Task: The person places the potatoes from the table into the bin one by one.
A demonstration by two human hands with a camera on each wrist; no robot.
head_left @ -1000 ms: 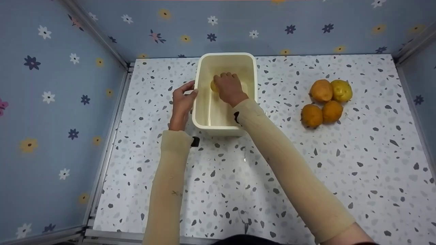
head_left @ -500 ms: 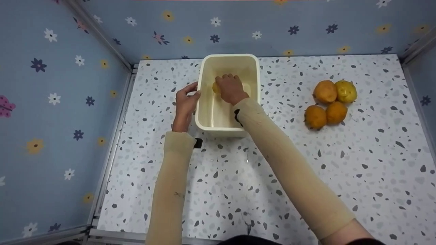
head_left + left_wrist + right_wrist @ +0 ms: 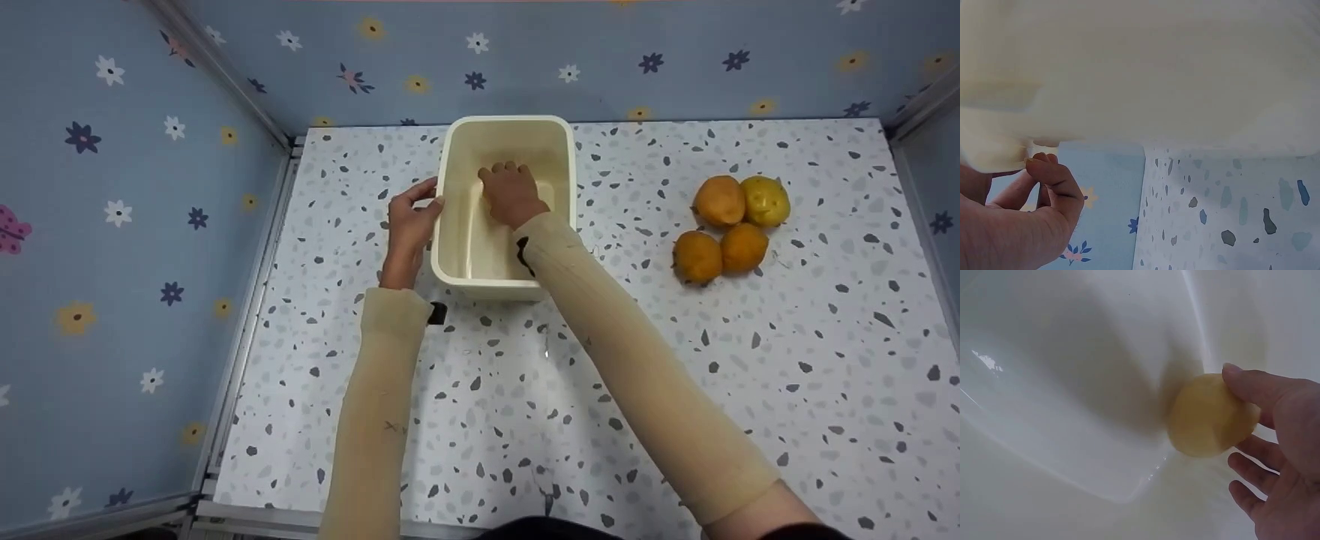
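My right hand (image 3: pixel 511 195) reaches down into a cream plastic bin (image 3: pixel 501 285). In the right wrist view, the thumb and fingers of that hand (image 3: pixel 1280 433) hold a smooth, round yellow fruit (image 3: pixel 1202 419) close to the bin's inner corner. From the head view the fruit is hidden under the hand. On the bin's left side, my left hand (image 3: pixel 411 229) grips the rim between thumb and fingers. The left wrist view has its fingertips (image 3: pixel 1044 163) pinching the rim's edge, with the bin's pale wall filling the top.
Right of the bin, several fruits lie together on the speckled table (image 3: pixel 637 337): an orange one (image 3: pixel 720 201), a yellow one (image 3: pixel 765 201) and darker orange ones (image 3: pixel 698 256) in front. Blue flowered panels (image 3: pixel 525 60) stand at the back and sides.
The yellow fruit showed left of my right hand in the earlier head frames and is now covered by it. My left hand stays on the rim. The head view has shifted slightly.
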